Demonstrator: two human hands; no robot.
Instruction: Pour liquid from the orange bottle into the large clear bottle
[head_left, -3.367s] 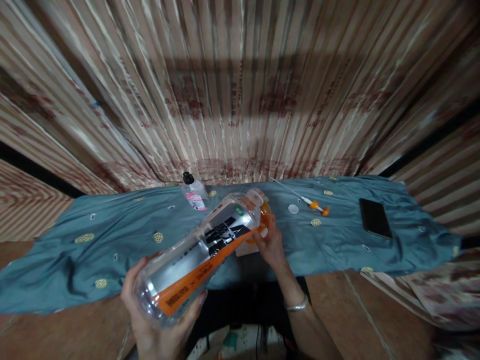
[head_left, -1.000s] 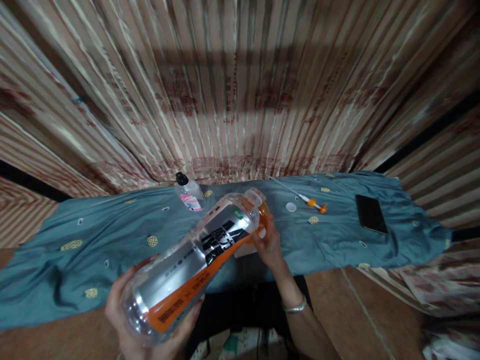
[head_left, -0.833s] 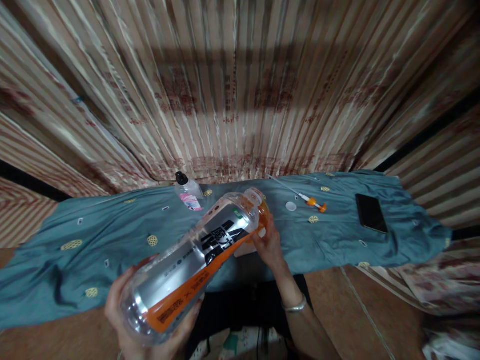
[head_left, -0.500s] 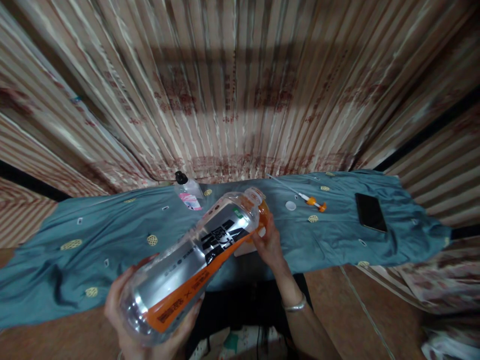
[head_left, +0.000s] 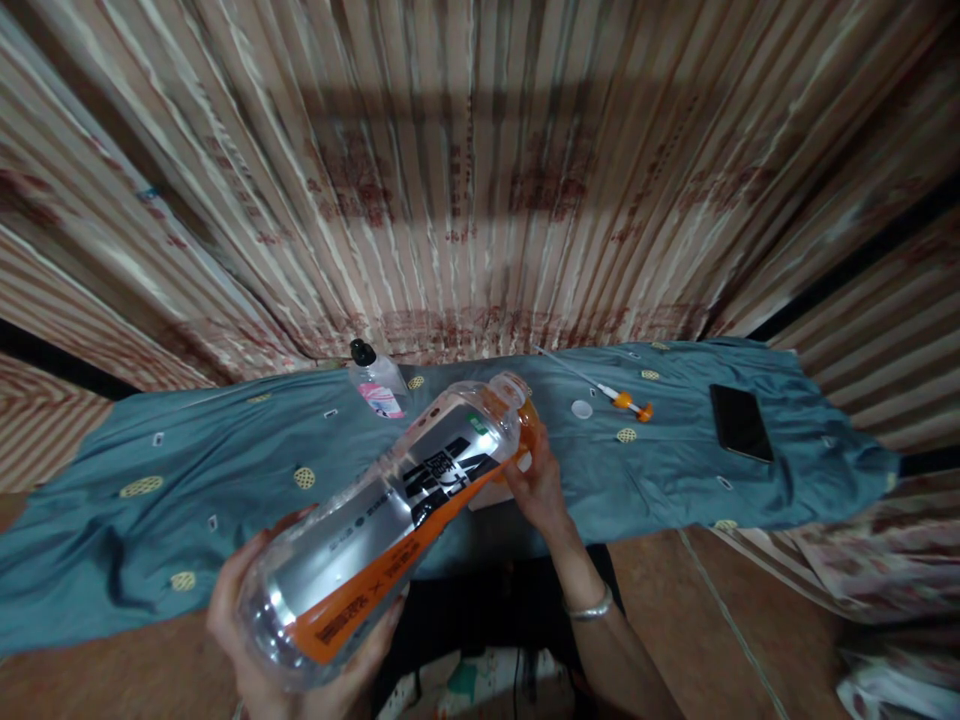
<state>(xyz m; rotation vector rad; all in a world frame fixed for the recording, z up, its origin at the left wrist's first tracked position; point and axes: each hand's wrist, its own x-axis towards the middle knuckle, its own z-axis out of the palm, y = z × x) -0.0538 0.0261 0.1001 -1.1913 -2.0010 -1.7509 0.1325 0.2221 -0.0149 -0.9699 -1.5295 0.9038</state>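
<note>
My left hand [head_left: 247, 620] is wrapped round the base of a large clear plastic bottle [head_left: 397, 510] with a silver and orange label. The bottle lies tilted, its uncapped mouth pointing up and to the right. Behind that mouth stands an orange bottle [head_left: 529, 425], partly hidden by the large bottle. My right hand [head_left: 538, 485], a silver bangle on its wrist, closes round the orange bottle from the right. To the right, a pump top [head_left: 622, 400] with orange parts and a long clear tube lies on the cloth. Beside it is a small whitish disc [head_left: 581, 409].
A clear bottle [head_left: 379, 387] with a black cap and pink label stands at the back left. A black phone [head_left: 741, 423] lies on the right of the teal cloth [head_left: 247, 480]. Striped curtains [head_left: 465, 200] hang close behind and at both sides.
</note>
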